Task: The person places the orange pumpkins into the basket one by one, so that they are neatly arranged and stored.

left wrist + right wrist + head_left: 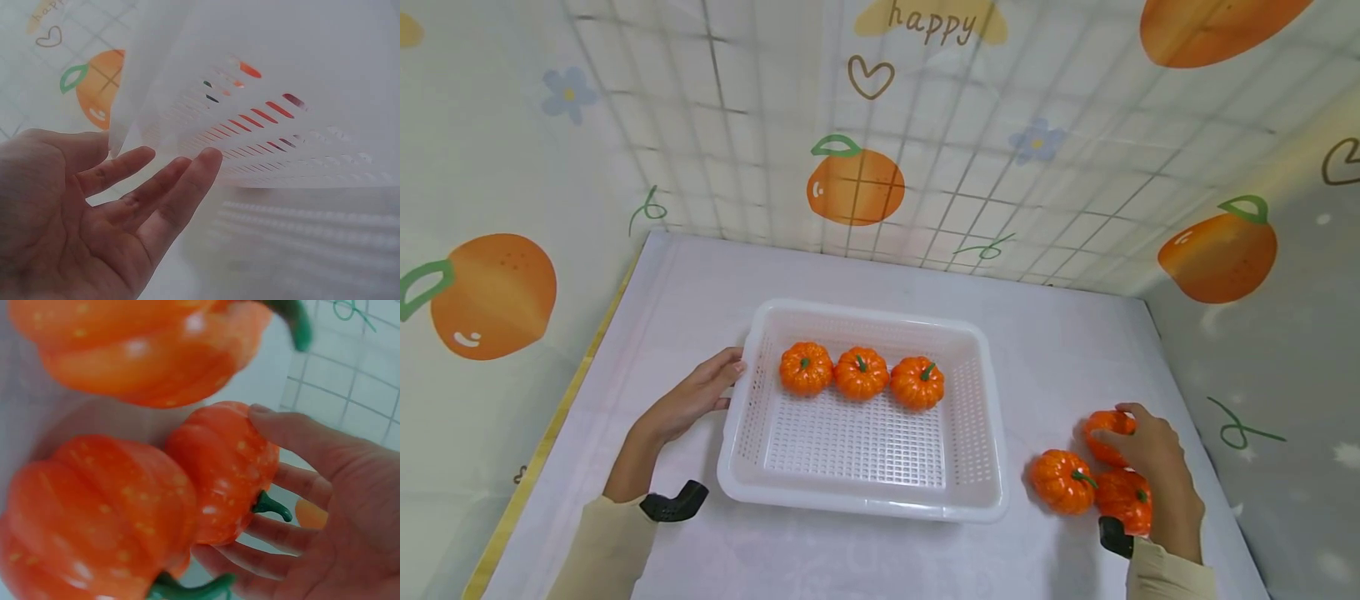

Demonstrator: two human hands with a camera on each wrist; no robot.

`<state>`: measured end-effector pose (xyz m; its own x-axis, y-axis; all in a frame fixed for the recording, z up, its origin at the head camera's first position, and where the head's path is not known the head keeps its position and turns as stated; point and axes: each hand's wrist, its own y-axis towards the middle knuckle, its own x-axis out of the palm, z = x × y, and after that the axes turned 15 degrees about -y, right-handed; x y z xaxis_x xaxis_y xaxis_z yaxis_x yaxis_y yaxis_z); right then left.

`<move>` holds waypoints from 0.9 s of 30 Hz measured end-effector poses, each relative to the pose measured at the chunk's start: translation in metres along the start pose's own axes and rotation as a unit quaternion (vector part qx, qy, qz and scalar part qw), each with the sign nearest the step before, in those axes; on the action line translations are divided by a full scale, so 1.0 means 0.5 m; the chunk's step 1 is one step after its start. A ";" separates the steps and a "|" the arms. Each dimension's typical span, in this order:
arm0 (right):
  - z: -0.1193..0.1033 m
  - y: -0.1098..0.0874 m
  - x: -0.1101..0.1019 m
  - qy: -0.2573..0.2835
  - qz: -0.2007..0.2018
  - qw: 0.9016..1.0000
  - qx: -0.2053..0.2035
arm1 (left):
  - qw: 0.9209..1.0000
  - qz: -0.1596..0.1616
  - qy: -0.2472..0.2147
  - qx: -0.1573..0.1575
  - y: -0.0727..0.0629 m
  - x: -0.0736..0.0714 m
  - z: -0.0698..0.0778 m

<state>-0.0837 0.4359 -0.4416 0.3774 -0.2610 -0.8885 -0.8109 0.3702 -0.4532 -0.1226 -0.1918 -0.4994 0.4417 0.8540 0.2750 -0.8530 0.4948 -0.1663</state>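
While the left hand [700, 387] rests loose-fingered against the perforated plastic basket [865, 505], the right hand [1153, 450] curls round 1 glossy pumpkin [215, 475] (ribbed, green-stemmed).

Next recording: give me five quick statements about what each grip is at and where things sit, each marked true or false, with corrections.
1. The white perforated plastic basket holds three glossy orange ribbed pumpkins with green stems. True.
2. The left grip is reaching down into the basket. False: it is at the outside of the left wall.
3. The right grip is round an orange pumpkin outside the basket. True.
4. The pumpkins inside are stacked. False: they sit side by side in a row.
5. Only one pumpkin is outside the basket. False: there are three.
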 end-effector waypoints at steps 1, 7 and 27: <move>-0.002 -0.002 -0.003 -0.002 0.007 1.000 -0.005 | 1.000 0.000 0.001 0.000 0.000 0.000 0.000; -0.024 -0.018 -0.023 -0.012 0.052 0.998 -0.039 | 1.000 0.002 0.000 0.000 0.000 0.000 0.001; -0.147 -0.081 -0.092 -0.045 0.150 0.979 -0.134 | 1.000 0.004 0.003 -0.005 -0.002 0.002 0.003</move>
<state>-0.1012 0.3677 -0.3770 0.1321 -0.0923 -0.9869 -0.9748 0.1684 -0.1463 -0.1220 -0.1918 -0.4976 0.4363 0.8587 0.2688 -0.8536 0.4894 -0.1782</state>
